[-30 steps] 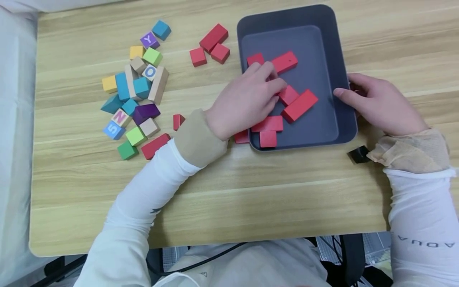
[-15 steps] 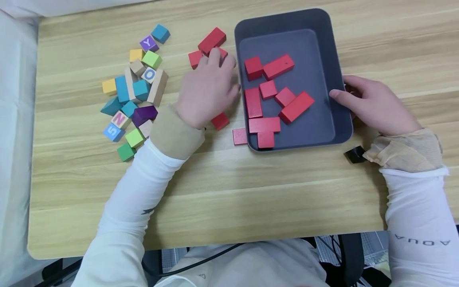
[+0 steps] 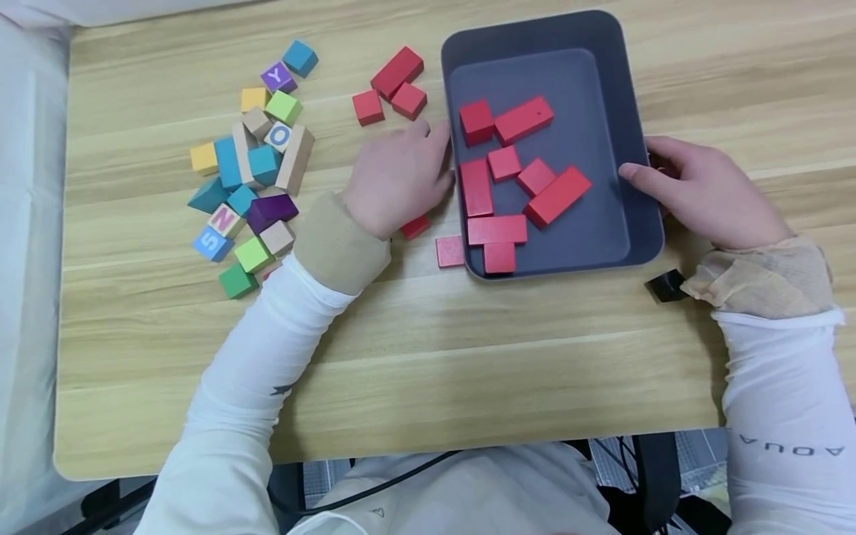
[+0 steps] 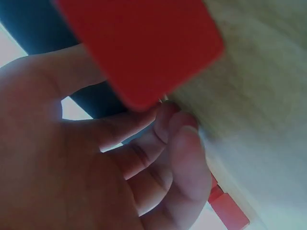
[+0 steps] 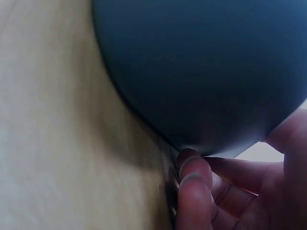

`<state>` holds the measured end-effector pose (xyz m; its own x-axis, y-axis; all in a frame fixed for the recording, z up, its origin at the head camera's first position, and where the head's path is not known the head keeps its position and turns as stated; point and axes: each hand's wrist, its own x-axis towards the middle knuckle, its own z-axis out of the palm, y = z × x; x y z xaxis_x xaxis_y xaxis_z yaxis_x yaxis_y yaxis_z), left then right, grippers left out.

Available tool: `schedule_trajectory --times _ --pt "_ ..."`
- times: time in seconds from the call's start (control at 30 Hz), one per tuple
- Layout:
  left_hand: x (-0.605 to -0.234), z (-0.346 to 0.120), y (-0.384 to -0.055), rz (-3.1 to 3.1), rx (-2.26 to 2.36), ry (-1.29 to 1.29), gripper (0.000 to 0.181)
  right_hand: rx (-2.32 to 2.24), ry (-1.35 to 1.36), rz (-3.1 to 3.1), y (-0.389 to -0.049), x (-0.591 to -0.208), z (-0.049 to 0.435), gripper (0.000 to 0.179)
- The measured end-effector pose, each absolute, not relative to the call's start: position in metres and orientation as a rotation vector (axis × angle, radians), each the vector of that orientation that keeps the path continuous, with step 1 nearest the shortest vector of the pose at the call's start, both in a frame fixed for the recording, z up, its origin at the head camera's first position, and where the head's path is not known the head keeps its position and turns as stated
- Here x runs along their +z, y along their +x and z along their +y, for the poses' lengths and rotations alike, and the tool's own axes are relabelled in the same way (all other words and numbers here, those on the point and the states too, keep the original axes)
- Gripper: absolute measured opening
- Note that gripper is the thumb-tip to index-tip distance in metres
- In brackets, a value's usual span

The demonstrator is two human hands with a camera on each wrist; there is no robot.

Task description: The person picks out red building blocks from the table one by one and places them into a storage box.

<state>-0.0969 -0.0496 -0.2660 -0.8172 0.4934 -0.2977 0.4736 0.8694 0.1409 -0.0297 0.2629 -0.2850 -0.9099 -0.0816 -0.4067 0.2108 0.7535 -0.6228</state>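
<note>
A dark grey tray [image 3: 595, 223] lies on the table with several red blocks [image 3: 562, 197] inside. My right hand [image 3: 715, 189] holds its right wall, thumb over the rim and fingers below on the outer side; the right wrist view shows the fingertips against the tray wall [image 5: 192, 86]. My left hand [image 3: 397, 178] is low beside the tray's left wall. Its fingers [image 4: 184, 163] are curled in the left wrist view, but a near red block [image 4: 144, 43] hides the thumb tip, so whether anything is pinched is unclear. Another red block [image 3: 415, 227] shows under the left palm.
A group of mixed coloured blocks [image 3: 264, 160], some lettered, lies on the left. Three red blocks [image 3: 397, 72] sit beyond my left hand. One red block [image 3: 450, 252] touches or nearly touches the tray's lower left corner. A small black object [image 3: 666, 286] is by my right wrist.
My left hand has left the tray's inside, reached left towards the loose red blocks, then drawn back slightly towards the tray's left wall. My right hand stays on the tray.
</note>
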Motion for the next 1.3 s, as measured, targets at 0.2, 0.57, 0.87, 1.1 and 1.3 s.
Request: schedule_trajectory --times 0.2,0.57,0.87,1.1,1.3 --pt "-0.246 -0.057 -0.088 2.617 0.028 0.718 0.047 -0.980 0.098 2.539 -0.027 -0.286 0.263 0.046" --pt "-0.230 -0.094 -0.056 2.617 -0.082 0.740 0.045 -0.959 0.088 2.548 -0.032 -0.283 0.263 0.045" --pt "-0.241 -0.090 -0.054 2.554 -0.014 0.782 0.036 -0.963 0.099 2.534 -0.031 -0.287 0.264 0.047" --pt "-0.250 -0.082 -0.050 2.578 -0.007 0.825 0.029 -0.948 0.102 2.531 -0.032 -0.287 0.263 0.048" --pt "-0.260 -0.065 -0.030 2.629 0.046 0.917 0.025 -0.932 0.114 2.539 -0.031 -0.287 0.264 0.049"
